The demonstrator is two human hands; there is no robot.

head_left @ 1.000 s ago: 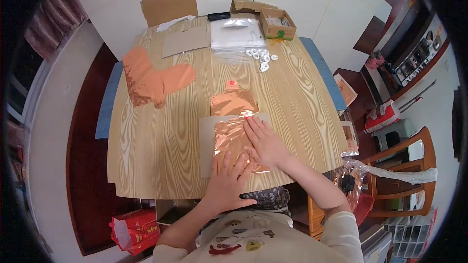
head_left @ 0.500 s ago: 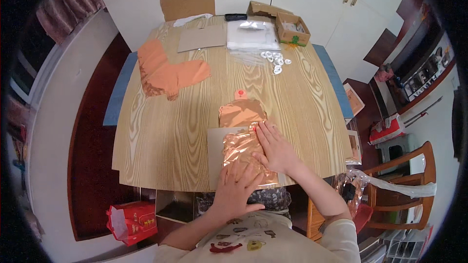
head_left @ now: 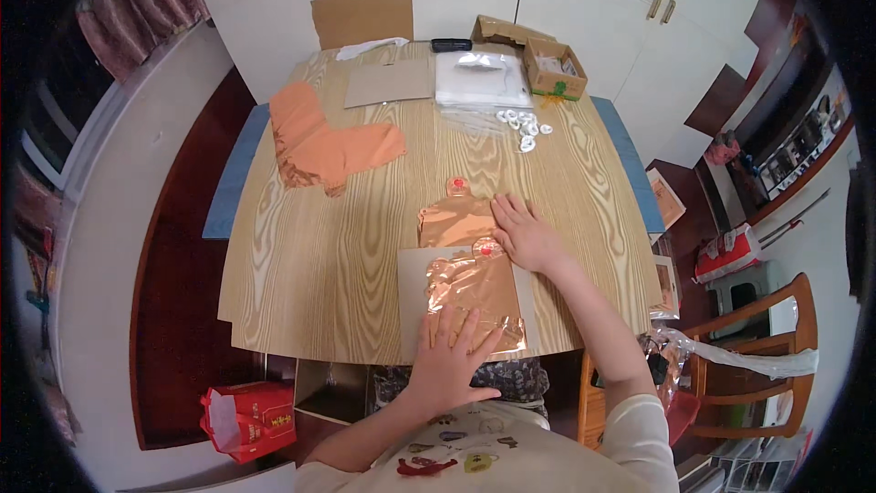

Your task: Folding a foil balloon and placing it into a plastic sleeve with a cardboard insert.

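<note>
A shiny copper-coloured foil piece, folded flat like an uninflated foil balloon, lies on a grey cardboard sheet at the table's near edge. A tab with a red spot sticks out at its top. Spread fingers of my left hand rest on its lower end. My right hand lies flat, fingers stretched out, at the right edge of another folded copper foil piece just beyond the card. That second piece also has a tab with a red spot. Neither hand grips anything.
A larger unfolded copper foil piece lies at the left. Along the back are a grey card, clear plastic bags, several white rings, a small cardboard box and a black case. A wooden chair stands at the right.
My right hand has moved off the nearer foil, away from me and to the right, to the farther piece's edge. My left hand stays on the foil's lower end. The view has shifted slightly.
</note>
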